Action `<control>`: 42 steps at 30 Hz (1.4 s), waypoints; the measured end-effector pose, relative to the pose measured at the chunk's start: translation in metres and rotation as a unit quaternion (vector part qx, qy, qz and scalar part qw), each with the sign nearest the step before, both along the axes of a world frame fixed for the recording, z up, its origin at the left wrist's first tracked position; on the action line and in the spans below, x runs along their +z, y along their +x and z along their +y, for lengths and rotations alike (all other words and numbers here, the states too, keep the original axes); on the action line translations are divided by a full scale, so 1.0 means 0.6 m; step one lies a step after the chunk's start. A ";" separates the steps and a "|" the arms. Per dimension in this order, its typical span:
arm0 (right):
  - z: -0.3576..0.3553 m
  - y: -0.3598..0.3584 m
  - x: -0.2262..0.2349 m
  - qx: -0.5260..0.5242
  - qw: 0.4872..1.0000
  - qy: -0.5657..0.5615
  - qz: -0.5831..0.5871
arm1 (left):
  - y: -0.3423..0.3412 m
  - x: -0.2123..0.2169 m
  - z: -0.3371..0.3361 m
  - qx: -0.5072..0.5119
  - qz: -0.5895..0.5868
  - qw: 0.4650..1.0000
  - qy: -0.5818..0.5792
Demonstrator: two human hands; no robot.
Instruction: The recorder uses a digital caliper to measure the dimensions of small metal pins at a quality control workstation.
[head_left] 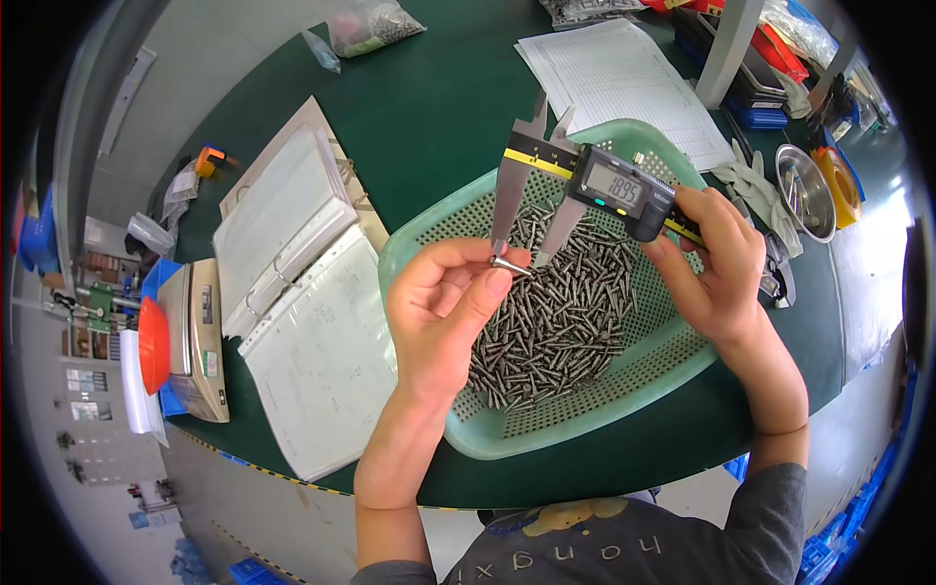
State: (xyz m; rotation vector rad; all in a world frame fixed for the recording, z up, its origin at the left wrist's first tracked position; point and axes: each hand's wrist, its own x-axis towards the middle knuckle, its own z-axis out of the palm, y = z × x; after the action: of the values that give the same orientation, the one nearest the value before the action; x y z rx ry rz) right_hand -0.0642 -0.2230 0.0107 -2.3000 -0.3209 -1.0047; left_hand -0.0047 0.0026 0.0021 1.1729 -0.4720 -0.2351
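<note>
Between the thumb and fingers of my left hand is a small metal pin, its near end by the lower jaws of a digital caliper. My right hand grips the caliper by its yellow-edged beam and slider, with the lit display facing up. The caliper's jaws are apart, and the pin lies at the tip of the left jaw. Beneath both hands sits a green perforated plastic basket, with a heap of similar metal pins in it.
Left of the basket lies an open ring binder with sleeved pages. A weighing scale with a red tray stands farther left. Printed sheets, white gloves and a steel bowl are at the far right. A bag of parts lies at the back.
</note>
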 end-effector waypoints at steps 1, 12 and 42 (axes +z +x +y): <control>0.000 0.000 0.001 0.005 1.000 0.004 0.003 | -0.001 0.002 0.001 0.000 -0.001 1.000 -0.001; 0.002 -0.004 0.008 0.010 1.000 -0.009 0.028 | -0.006 0.001 0.000 0.019 -0.013 1.000 -0.003; 0.000 0.003 0.001 -0.031 0.998 -0.062 -0.005 | 0.008 -0.001 0.004 0.134 -0.063 0.970 0.191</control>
State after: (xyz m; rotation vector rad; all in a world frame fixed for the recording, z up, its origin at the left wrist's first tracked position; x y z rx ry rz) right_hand -0.0626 -0.2233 0.0112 -2.4301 -0.3272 -1.0543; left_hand -0.0001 0.0050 0.0015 1.6216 -0.3824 -0.0155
